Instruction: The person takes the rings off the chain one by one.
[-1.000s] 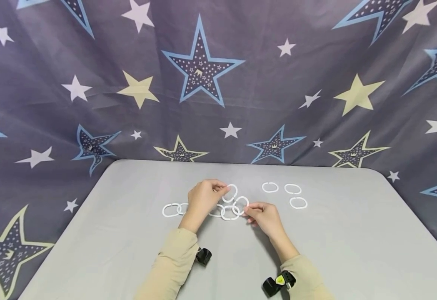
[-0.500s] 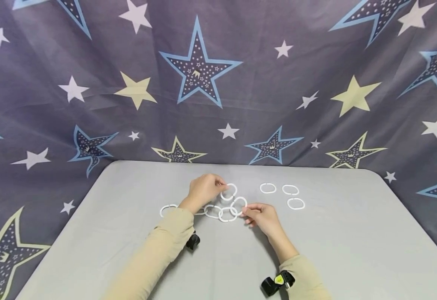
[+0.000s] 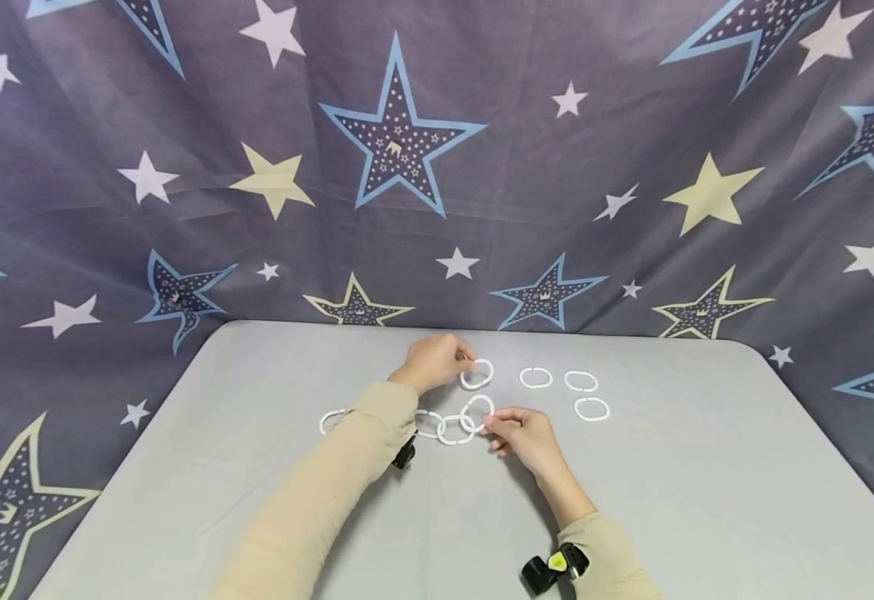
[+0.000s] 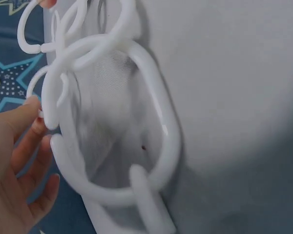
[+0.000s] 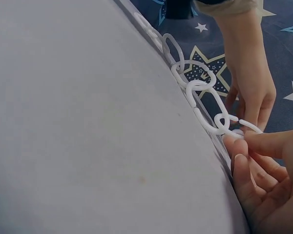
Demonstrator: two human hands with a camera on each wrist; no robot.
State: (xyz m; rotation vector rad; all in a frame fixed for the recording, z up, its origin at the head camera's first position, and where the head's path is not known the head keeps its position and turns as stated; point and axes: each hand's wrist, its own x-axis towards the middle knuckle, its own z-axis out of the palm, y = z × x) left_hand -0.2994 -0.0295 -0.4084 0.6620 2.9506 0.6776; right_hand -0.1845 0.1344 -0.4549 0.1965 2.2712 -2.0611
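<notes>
In the head view my left hand (image 3: 437, 364) pinches a white oval plastic chain link (image 3: 492, 375) between thumb and fingers, just beyond the chain. My right hand (image 3: 528, 437) pinches the end link (image 3: 479, 397) of a white chain, which stands tilted up from the table. Several joined links (image 3: 455, 442) run leftward from it, partly hidden under my left forearm. Close to the left wrist camera a chain link (image 4: 172, 141) looms large, with a small split in its side. The right wrist view shows my right fingertips (image 5: 239, 146) on the last link.
Three loose white links lie at the back right: one link (image 3: 536, 368) nearer the middle, another link (image 3: 581, 390) beside it, and a third link (image 3: 592, 418) in front. The grey table (image 3: 676, 483) ends at a star-patterned curtain (image 3: 631, 275).
My left hand has carried its link to the right and slightly farther away, and its forearm now covers more of the chain. My right hand stays nearly still.
</notes>
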